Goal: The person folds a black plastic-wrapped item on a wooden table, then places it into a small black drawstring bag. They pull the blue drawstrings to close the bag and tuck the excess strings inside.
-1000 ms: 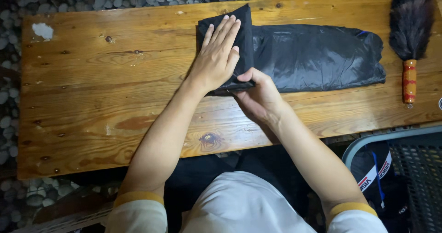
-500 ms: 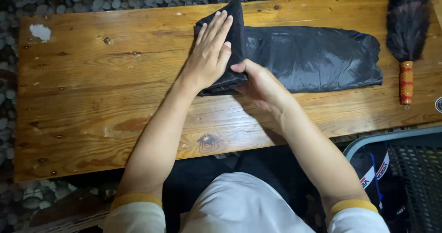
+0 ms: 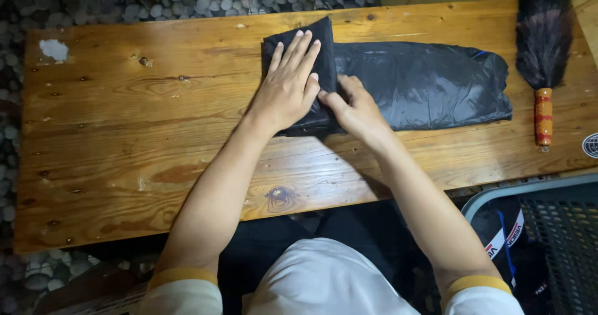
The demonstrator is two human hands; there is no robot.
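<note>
A black garment (image 3: 423, 88) lies along the far edge of the wooden tabletop (image 3: 124, 141), stretching from about the middle toward the right end, its left end folded over into a thicker square flap. The left hand (image 3: 288, 84) lies flat on that flap, fingers straight and together, pressing down and gripping nothing. The right hand (image 3: 354, 106) sits just beside it, touching the left hand's little finger, its fingertips curled onto the fold's edge (whether they pinch the cloth or only press it, I cannot tell). Near the right end of the tabletop, just beyond the garment, lies a dark feather duster (image 3: 544, 53) with an orange handle. A grey mesh basket (image 3: 548, 228) sits below the near right corner.
</note>
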